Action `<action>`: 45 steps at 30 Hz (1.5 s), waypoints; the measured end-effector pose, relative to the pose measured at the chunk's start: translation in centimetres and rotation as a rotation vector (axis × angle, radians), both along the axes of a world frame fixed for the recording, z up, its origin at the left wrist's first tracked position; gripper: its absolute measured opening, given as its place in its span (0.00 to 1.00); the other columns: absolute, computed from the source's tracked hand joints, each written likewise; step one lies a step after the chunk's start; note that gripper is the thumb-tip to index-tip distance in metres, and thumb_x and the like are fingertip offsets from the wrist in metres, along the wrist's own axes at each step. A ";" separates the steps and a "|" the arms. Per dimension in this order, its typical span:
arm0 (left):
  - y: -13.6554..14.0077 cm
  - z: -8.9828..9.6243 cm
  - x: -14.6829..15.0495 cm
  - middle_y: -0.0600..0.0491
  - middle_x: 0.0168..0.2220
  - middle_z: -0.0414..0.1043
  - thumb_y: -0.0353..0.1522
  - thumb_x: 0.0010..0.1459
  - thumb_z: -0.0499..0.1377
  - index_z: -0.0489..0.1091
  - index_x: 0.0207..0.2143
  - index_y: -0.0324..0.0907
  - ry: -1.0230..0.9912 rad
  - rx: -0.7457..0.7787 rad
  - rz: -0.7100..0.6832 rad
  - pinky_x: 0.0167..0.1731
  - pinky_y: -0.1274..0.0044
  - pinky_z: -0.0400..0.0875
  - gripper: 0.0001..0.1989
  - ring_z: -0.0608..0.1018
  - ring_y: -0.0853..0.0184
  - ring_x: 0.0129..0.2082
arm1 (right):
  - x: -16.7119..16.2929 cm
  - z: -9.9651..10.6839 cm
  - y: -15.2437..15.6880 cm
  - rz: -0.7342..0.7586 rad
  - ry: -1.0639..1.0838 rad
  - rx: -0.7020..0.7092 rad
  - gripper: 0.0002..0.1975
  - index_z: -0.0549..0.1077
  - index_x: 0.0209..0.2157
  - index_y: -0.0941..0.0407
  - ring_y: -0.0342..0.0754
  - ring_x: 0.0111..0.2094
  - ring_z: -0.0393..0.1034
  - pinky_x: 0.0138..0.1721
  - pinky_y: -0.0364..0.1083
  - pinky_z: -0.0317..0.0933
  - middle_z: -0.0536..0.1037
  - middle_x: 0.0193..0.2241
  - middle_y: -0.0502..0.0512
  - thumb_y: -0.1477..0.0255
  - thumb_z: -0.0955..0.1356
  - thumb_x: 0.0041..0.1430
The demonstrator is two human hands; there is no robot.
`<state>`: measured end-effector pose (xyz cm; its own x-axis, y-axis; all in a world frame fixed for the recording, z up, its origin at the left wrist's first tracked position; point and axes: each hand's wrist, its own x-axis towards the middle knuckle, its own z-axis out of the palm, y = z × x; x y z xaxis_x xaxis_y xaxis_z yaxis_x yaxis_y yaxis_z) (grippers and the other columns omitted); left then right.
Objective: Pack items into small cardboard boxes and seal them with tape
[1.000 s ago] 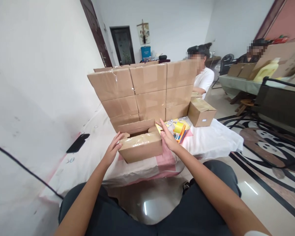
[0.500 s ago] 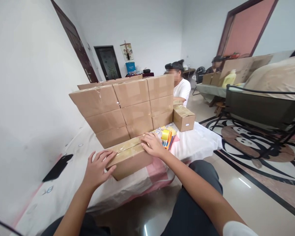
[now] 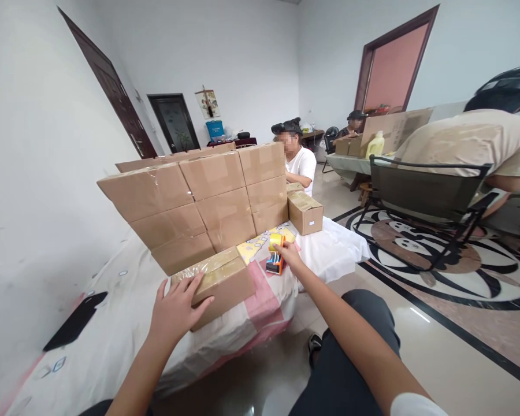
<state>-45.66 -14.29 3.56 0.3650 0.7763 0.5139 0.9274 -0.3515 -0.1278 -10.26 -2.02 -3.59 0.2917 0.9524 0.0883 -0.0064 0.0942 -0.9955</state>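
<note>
A cardboard box [image 3: 225,289] with clear tape along its top lies at the near edge of the cloth-covered table. My left hand [image 3: 179,303] rests on the box's left end, fingers spread over the top and thumb on the near side. To the right of the box, my right hand [image 3: 289,254] is closed on a tape dispenser [image 3: 275,263], orange and dark with a yellow roll. The dispenser is upright over the pink and white cloth; whether it touches the cloth I cannot tell. My fingers partly hide its right side.
Stacked cardboard boxes [image 3: 199,202] form a wall just behind. Another box [image 3: 305,214] sits at the table's right end. A black phone-like slab [image 3: 75,320] lies at left. A person in white [image 3: 301,164] sits beyond; another bends over a chair [image 3: 429,196] at right.
My right hand has left the box top and moved right, taking hold of the tape dispenser. My left hand stays on the box. The view has shifted right.
</note>
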 end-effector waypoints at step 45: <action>-6.6 1.3 20.8 0.55 0.28 0.61 0.42 0.57 0.65 0.80 0.25 0.43 -1.424 -0.279 -0.323 0.33 0.76 0.67 0.14 0.68 0.69 0.30 | -1.9 9.0 -12.3 0.319 -0.062 0.743 0.24 0.59 0.23 0.54 0.46 0.27 0.59 0.32 0.47 0.56 0.63 0.23 0.51 0.55 0.55 0.70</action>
